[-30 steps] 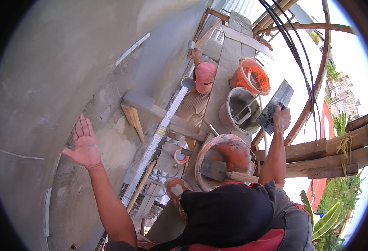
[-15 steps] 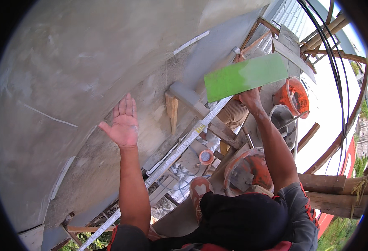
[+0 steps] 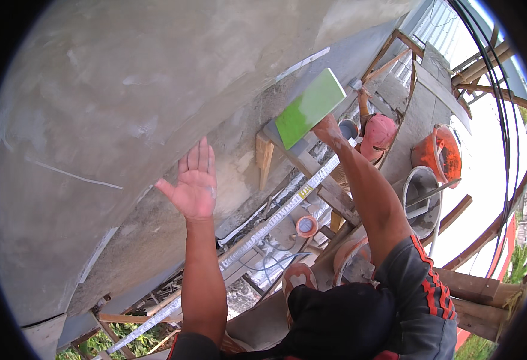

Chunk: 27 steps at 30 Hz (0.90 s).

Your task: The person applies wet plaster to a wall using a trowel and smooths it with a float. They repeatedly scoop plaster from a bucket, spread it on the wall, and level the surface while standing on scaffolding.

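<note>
A green rectangular plastering float (image 3: 311, 109) is in my right hand (image 3: 328, 129), its long flat face turned up into view and tilted. My grip is on its far side, so the handle and most of my fingers are hidden. The float is close to the grey plastered wall (image 3: 125, 102); I cannot tell whether its edge touches. My left hand (image 3: 195, 187) is empty, fingers stretched and thumb spread, palm in view, beside the wall's lower part. Whether its back rests on the wall cannot be made out.
Below, a person in a pink cap (image 3: 378, 133) works by the wall. On the scaffold planks stand an orange bucket (image 3: 422, 155), a grey bucket (image 3: 429, 219) and a partly hidden tub (image 3: 348, 258). A long metal straightedge (image 3: 275, 217) slants past. Black cables (image 3: 492, 90) hang at right.
My right hand has brought the float left toward the wall and turned it more upright. The view has shifted, and the other person's cap now shows. My left hand stays open.
</note>
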Available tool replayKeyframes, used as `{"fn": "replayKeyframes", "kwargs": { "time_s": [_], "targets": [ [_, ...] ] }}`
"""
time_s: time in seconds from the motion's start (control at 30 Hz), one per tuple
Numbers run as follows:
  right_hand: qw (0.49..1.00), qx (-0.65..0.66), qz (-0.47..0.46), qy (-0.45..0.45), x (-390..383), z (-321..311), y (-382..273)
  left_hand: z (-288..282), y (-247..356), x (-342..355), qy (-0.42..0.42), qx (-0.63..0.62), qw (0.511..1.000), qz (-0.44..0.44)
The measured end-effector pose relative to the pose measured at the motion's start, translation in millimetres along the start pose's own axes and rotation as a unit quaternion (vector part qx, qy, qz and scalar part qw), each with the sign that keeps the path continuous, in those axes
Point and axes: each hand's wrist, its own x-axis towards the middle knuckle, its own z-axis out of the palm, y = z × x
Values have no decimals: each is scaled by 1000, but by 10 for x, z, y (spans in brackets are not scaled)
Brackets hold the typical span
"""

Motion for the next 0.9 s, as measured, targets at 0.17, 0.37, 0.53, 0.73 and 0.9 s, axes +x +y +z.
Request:
{"fn": "replayKeyframes", "kwargs": {
  "time_s": [0.17,0.37,0.53,0.73,0.9],
  "targets": [
    [998,62,-20,-14,357,283,437,-45,32,25,-61,4,998,-16],
    [996,14,39,-81,461,363,515,13,108,-18,-25,19,999,2],
    [1000,4,4,-8,390,-66,980,-62,-197,63,-5,-28,1000,-6],
    [992,7,82,-95,585,40,376,-47,104,-7,-32,9,999,-5],
    [980,-170,-16,-101,548,-177,514,-88,-28,34,-36,-1,999,-11]
  ]
}}
